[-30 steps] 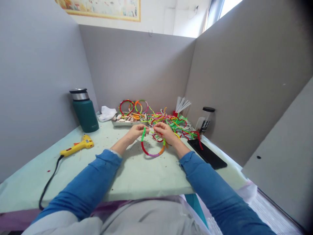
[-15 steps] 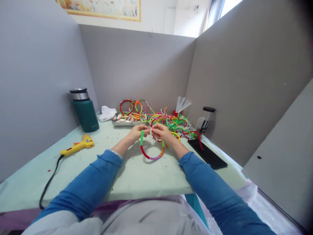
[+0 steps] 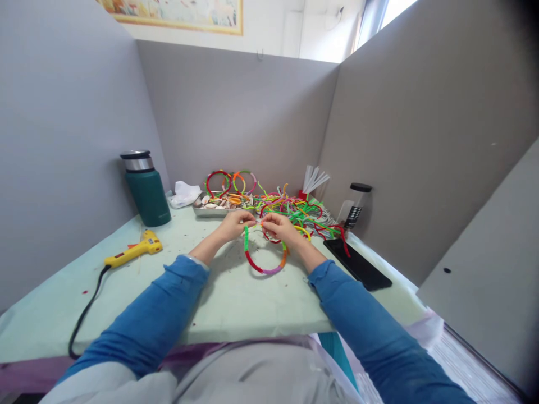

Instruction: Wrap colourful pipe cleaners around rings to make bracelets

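Between my two hands hangs a ring of coloured pipe cleaners [image 3: 254,262], with green, red, purple and orange stretches. My left hand [image 3: 236,225] pinches its upper left side near the green part. On the other side my right hand [image 3: 278,226] is closed with fingertips together at the ring's upper right. A small gap separates the fingertips of the two hands, and a thin light piece shows there. The fingers hide the top of the ring. Just behind my right hand lies a tangled heap of pipe cleaners [image 3: 309,212].
A metal tray [image 3: 219,213] of shells stands at the back, with finished-looking rings [image 3: 218,171] above it. On the left are a yellow glue gun [image 3: 130,253], a green bottle [image 3: 147,196] and white tissue [image 3: 185,193]. A phone [image 3: 362,268] and clear bottle [image 3: 357,205] are right.
My left hand has moved slightly left, widening the gap between my fingertips. The ring has shifted a little to the right.
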Available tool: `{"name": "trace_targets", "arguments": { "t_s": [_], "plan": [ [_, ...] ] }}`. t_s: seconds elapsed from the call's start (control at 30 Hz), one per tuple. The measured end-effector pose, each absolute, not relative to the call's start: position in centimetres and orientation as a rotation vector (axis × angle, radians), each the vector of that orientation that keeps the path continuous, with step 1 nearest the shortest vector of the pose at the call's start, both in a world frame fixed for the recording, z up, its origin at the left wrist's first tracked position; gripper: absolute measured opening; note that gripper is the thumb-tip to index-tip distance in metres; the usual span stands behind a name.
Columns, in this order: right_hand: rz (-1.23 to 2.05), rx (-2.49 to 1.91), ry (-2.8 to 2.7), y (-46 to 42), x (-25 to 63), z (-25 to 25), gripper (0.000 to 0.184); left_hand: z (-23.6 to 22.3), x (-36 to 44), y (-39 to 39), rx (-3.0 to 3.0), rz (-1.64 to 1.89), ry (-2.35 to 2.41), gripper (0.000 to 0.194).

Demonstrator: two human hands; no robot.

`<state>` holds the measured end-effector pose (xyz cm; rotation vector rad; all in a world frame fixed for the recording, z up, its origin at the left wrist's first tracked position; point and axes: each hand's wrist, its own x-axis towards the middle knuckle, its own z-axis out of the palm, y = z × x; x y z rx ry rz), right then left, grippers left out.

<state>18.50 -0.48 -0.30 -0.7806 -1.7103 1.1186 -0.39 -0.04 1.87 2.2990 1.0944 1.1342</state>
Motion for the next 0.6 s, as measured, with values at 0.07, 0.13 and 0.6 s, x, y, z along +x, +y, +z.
{"name": "trace_targets", "arguments": {
  "t_s": [0.07, 0.13, 0.6],
  "plan": [
    [1.103, -0.796, -1.709, -0.25, 18.61, -0.43, 0.021, 2.05, -0.64, 0.00, 2.321, 1.139, 1.124, 0.016],
    [1.085, -0.824, -1.710, -0.01, 18.75, -0.62, 0.019, 2.18, -0.87, 0.05, 2.316, 1.133, 1.134, 0.017],
    [0.778, -0.886, -2.162, -0.56, 18.69, -0.66, 0.017, 2.40, -1.23, 0.02, 2.828, 0.741, 1.053, 0.017]
  ]
}}
